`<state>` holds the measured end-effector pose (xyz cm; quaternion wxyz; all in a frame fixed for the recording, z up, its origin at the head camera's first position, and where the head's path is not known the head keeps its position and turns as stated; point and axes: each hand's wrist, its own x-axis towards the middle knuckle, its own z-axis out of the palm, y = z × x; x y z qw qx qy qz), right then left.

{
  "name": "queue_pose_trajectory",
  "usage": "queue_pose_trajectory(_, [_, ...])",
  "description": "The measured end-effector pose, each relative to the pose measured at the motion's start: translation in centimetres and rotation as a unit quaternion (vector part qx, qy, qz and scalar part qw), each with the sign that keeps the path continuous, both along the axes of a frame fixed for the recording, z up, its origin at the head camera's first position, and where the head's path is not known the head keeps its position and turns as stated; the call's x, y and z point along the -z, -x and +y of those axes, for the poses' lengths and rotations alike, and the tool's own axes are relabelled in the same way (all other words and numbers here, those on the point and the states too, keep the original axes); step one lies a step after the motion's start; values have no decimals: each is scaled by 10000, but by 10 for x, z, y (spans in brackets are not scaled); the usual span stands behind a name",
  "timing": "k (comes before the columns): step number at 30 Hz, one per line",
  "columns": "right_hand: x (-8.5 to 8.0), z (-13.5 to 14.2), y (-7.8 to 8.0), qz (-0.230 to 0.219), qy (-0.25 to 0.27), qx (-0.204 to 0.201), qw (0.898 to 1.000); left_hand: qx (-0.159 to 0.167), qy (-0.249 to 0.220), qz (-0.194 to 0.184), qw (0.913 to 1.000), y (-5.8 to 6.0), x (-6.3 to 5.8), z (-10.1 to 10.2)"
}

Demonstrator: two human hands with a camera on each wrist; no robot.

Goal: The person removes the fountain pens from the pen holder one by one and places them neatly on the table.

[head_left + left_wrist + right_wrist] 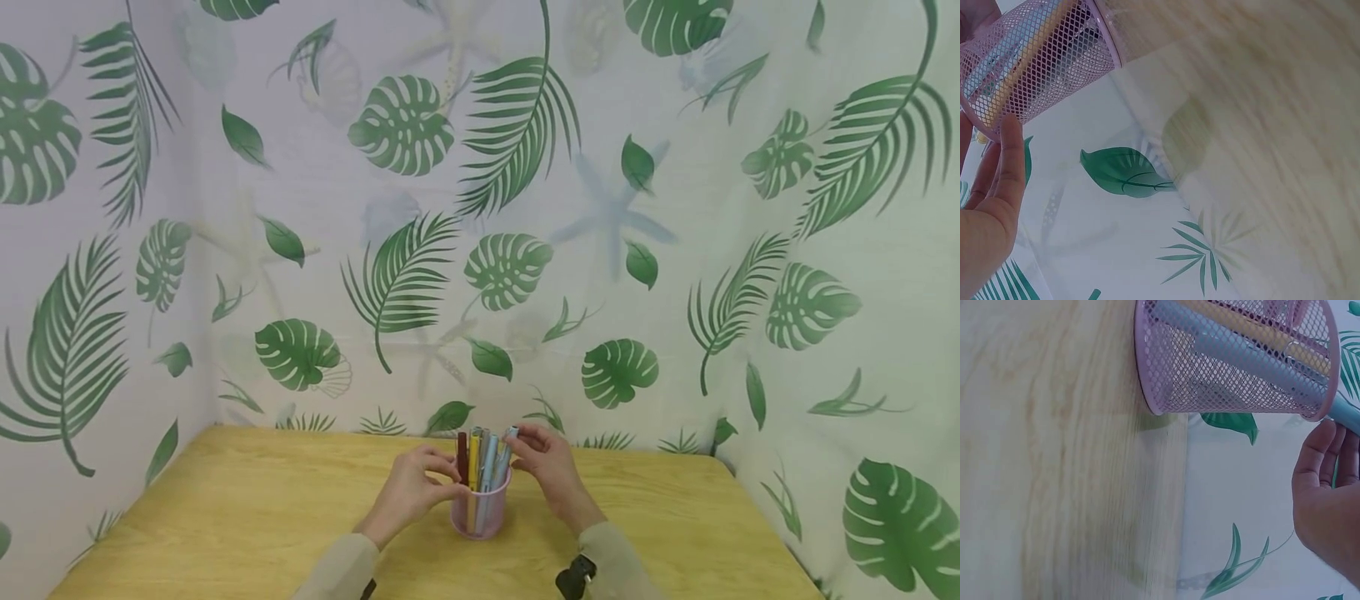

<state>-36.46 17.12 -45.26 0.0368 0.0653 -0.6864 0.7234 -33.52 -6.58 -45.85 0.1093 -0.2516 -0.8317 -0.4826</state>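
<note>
A pink mesh pen holder [491, 515] stands upright on the wooden table with several pens in it, among them a dark red one [462, 457], a yellow one [474, 458] and light blue ones. At its left side, my left hand [408, 493] holds the rim, thumb at the front and fingers near the dark red pen. My right hand [551, 467] pinches the upper end of a light blue pen [504, 457] that leans to the right. In the right wrist view this pen [1342, 411] comes out over the rim, and its lower part shows through the mesh.
The wooden table [285, 500] extends to both sides of the pen holder. Behind and beside it hangs white cloth [525, 400] printed with green leaves. A dark strap with a small device [576, 577] is on the right wrist.
</note>
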Motion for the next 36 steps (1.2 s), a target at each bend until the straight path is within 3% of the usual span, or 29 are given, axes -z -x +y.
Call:
queue_pose_trajectory(5, [-5,0,-3,101,137,-74,9998,20,66,139,9999,1,-1,-1])
queue_pose_trajectory(14, [-14,4,-2,173,225,-6,9996,-26,98,22,9999,2,-1,2])
queue_pose_trajectory(24, [-17,0,2,404,157,231,9988,27,18,-161,9999,2,-1,2])
queue_pose_trajectory(36, [-19,0,2,326,276,185,9989,52,67,-125,9999,2,0,-1])
